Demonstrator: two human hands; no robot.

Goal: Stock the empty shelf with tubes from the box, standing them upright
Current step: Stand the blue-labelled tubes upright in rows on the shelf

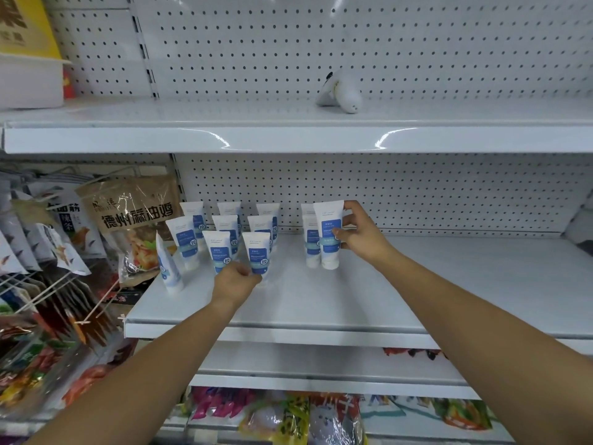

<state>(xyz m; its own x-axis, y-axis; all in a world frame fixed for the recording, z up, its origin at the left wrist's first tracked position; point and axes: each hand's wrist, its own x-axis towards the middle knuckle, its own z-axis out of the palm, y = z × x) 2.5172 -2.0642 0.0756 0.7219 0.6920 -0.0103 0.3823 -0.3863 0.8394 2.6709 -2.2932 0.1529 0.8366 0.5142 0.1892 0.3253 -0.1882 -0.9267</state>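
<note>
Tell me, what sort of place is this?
Most likely a shop aisle: white shelves backed with pegboard, identical blue-and-white tubes stood in rows, and packaged snack bags hanging on hooks at the left.

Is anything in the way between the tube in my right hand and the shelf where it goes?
Nothing visible does. The right hand holds the tube upright, its cap just above or already on the shelf. Close on its left stands another tube, beside it rather than under it.
</note>
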